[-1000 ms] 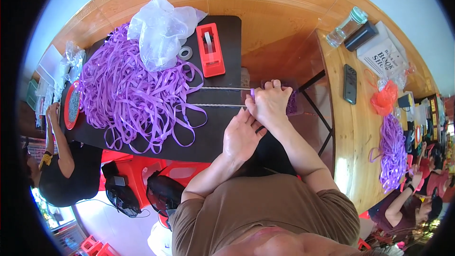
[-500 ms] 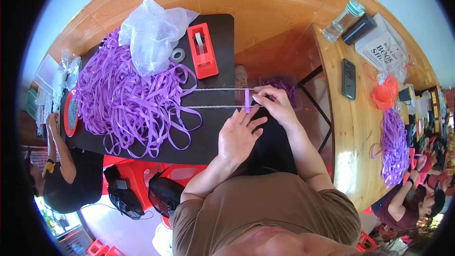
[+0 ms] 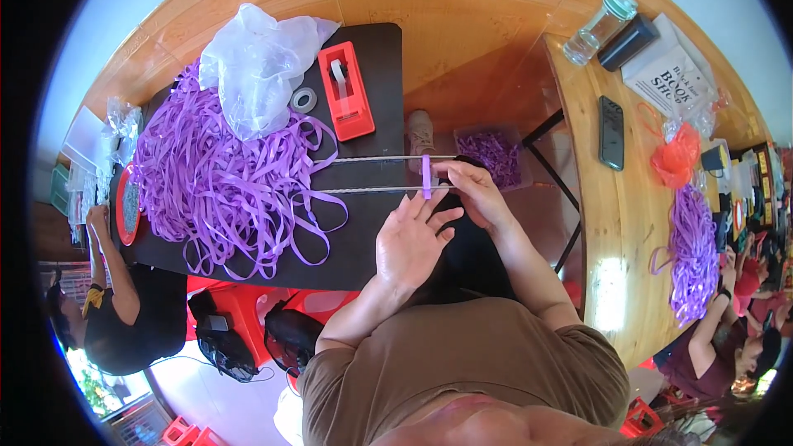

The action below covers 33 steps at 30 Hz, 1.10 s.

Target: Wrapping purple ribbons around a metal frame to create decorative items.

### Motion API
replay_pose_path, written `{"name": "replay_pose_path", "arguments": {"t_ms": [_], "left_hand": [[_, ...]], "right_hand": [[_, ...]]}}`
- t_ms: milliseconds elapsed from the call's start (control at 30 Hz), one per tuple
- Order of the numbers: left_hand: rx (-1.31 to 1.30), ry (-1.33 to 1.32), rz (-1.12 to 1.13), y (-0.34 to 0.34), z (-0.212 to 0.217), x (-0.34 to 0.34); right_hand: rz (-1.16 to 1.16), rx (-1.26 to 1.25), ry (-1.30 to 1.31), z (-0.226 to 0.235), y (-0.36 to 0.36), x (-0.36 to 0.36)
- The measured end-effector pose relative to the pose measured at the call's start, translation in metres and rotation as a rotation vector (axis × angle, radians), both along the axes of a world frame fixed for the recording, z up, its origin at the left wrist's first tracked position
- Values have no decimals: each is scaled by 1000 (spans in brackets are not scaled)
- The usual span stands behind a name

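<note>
Two thin parallel metal rods stick out from the dark table past its right edge. A short purple ribbon is wrapped across both rods near their right ends. My right hand has its thumb and fingertips bent together at the ribbon's right side; what lies between them is partly hidden. Palm up, my left hand has its fingers spread, with the fingertips close under the near rod and the ribbon's lower end. A big heap of purple ribbon loops covers the table to the left.
The dark table also bears a red tape dispenser, a tape roll and a plastic bag. On the wooden table are a phone, a bottle and purple ribbons. A co-worker sits left.
My right fingertips have come left, closer to the wrapped ribbon. My left hand stays spread below it, and the whole view has shifted slightly.
</note>
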State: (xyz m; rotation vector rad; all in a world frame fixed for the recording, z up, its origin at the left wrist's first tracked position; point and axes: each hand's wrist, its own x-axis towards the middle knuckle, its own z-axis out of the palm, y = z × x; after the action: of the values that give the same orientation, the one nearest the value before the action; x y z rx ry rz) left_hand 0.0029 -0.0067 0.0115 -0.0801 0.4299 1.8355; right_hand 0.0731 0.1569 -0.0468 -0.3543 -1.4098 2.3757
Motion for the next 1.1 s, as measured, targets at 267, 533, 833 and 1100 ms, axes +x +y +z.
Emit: {"name": "replay_pose_path", "arguments": {"t_ms": [267, 533, 833, 1100], "left_hand": [[4, 14, -2, -1, -3, 1], [-15, -5, -2, 1, -1, 0], [-5, 41, -8, 0, -2, 1], [24, 29, 8, -1, -8, 2]], "right_hand": [[-51, -111, 1, -3, 2, -9], [-119, -414, -85, 18, -8, -13], [-192, -155, -184, 34, -8, -36], [-144, -195, -208, 29, -9, -45]]}}
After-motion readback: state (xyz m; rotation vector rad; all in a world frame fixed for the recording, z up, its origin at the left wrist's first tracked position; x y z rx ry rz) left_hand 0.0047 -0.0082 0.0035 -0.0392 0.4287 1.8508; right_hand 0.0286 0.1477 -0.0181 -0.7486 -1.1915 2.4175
